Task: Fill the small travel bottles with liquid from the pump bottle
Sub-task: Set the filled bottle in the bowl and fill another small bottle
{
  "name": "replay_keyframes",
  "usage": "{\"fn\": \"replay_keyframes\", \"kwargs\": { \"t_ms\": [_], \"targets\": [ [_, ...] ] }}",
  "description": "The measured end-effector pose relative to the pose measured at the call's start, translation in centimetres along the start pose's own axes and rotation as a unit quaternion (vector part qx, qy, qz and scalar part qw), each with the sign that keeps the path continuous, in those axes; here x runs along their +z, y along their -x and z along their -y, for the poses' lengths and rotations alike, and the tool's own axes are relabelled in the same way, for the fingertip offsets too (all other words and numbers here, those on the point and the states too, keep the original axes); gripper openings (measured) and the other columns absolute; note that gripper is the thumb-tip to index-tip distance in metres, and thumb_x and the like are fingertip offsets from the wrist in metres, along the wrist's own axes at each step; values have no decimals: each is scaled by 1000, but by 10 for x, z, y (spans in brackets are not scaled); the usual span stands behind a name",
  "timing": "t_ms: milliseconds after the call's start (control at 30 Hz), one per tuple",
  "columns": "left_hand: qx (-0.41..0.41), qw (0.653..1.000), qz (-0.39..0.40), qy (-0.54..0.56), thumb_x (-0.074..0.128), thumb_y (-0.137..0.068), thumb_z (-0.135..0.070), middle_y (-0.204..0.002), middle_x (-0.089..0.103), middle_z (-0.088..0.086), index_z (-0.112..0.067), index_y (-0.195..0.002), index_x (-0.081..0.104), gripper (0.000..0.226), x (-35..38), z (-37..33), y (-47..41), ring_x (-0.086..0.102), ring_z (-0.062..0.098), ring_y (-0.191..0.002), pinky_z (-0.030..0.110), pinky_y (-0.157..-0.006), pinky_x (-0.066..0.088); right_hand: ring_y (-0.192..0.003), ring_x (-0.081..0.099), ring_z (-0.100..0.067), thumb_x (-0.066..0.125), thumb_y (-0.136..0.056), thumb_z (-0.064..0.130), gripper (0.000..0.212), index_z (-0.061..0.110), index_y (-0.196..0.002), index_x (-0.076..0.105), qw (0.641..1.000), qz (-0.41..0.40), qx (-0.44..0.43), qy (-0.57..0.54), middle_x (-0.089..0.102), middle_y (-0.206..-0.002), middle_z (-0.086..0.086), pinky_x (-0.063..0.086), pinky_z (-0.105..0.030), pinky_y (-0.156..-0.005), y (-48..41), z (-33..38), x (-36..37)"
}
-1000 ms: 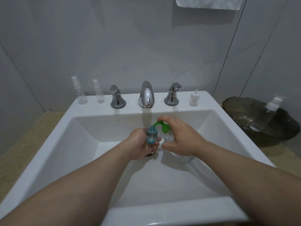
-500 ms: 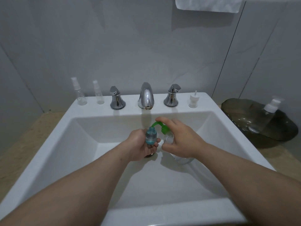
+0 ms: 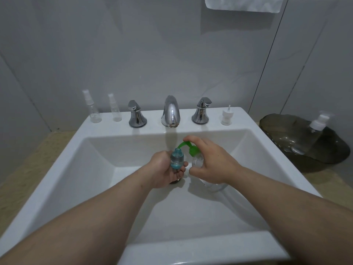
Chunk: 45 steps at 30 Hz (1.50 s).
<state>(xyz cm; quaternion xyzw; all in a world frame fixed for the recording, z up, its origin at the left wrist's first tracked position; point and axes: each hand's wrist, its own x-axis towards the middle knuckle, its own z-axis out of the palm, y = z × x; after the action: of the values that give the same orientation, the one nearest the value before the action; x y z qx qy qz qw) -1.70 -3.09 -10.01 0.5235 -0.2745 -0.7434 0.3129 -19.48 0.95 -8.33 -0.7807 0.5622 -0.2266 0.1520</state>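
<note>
Two clear spray bottles (image 3: 93, 109) stood on the back ledge of the white sink (image 3: 248, 119), left of the chrome faucet (image 3: 170, 111) and its two handles (image 3: 136, 116). A loose white sprayer cap (image 3: 227, 117) stood to their right. On the beige counter (image 3: 23, 165) at the far right, a dark glass dish (image 3: 277, 129) held a tilted clear bottle with a white pump (image 3: 313, 136).

Over the basin, the left hand (image 3: 164, 169) kept its grip closed round the small blue travel bottle (image 3: 177, 159), held upright. Just beside it, the right hand (image 3: 214, 163) had its grip clamped on the pump bottle (image 3: 197, 162), forefinger atop the green pump head (image 3: 186, 145), whose spout reached the travel bottle's mouth.

The right hand hid most of the pump bottle's clear body, and the left hand covered part of the drain (image 3: 174, 181). Whether liquid flowed could not be made out. A white towel (image 3: 242, 3) was cut off by the top edge.
</note>
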Motion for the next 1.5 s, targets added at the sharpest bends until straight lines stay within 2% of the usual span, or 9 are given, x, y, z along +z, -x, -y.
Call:
{"fn": "replay_keyframes", "kwargs": {
  "t_ms": [733, 1100, 1500],
  "targets": [
    [-5, 1000, 1, 6, 34, -109, -27, -82, 64, 17, -6, -102, 56, 32, 1, 0, 2, 52, 21, -60, 28, -63, 45, -104, 58, -18, 52, -62, 63, 80, 48, -138, 35, 1000, -2, 3, -3, 56, -119, 6, 54, -41, -91, -1, -1, 2],
    [-5, 1000, -2, 8, 33, -110, -28, -78, 65, 17, -6, -102, 56, 34, 2, -1, 3, 51, 21, -58, 28, -62, 45, -99, 56, -19, 48, -64, 61, 86, 55, -146, 25, 1000, 4, -3, 19, 52, -116, 5, 54, -39, -87, 2, 0, -1],
    [-1, 1000, -2, 4, 33, -109, -27, -82, 64, 17, -4, -104, 56, 33, 1, -1, 2, 52, 20, -58, 27, -59, 46, -103, 58, -18, 53, -62, 58, 83, 51, -142, 31, 1000, -2, -5, 0, 56, -120, 6, 54, -40, -90, 1, -1, 1]
  ]
}}
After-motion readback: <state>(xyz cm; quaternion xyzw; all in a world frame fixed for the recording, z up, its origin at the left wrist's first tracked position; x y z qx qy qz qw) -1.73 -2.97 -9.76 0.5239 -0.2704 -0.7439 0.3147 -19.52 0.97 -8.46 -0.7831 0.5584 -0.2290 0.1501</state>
